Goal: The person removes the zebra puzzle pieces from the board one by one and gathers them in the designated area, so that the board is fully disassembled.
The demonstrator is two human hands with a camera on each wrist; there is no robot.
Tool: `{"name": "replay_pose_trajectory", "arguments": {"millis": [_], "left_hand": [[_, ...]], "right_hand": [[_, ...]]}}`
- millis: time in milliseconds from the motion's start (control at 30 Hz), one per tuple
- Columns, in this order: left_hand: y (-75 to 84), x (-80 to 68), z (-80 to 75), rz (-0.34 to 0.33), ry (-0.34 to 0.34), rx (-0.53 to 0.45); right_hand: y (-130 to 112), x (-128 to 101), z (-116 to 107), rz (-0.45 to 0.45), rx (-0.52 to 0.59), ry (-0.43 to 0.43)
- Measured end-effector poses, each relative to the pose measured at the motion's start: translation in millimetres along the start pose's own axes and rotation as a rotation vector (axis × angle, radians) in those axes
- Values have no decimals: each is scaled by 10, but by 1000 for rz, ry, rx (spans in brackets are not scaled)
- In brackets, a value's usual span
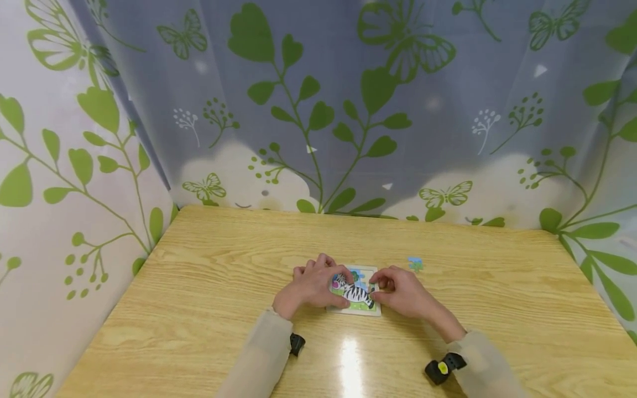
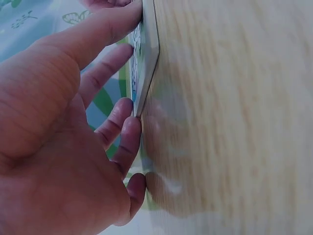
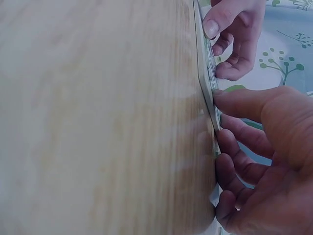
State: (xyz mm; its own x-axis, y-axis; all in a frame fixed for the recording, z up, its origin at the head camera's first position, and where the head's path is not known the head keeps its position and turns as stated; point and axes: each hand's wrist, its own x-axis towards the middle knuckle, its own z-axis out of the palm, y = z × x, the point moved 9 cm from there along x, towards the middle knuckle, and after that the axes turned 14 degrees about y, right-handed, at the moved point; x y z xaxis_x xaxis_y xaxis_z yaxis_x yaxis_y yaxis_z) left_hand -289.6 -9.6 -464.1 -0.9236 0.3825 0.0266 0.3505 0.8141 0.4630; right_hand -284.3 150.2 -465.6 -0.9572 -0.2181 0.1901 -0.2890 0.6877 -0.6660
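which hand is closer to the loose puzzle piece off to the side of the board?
Right. The right hand rests on the zebra puzzle board's right edge, just below-left of the loose piece. The left hand is on the board's far side from it.
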Motion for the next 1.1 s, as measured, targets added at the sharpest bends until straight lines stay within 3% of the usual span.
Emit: {"name": "replay_pose_trajectory", "arguments": {"millis": [867,1100], "left_hand": [[-11,2,18,-43,-3,-28],[-19,2,17,-42,-2,-28]], "right_hand": [[-11,-1,24,41,44,15],[21,-3,1,61,147,22]]}}
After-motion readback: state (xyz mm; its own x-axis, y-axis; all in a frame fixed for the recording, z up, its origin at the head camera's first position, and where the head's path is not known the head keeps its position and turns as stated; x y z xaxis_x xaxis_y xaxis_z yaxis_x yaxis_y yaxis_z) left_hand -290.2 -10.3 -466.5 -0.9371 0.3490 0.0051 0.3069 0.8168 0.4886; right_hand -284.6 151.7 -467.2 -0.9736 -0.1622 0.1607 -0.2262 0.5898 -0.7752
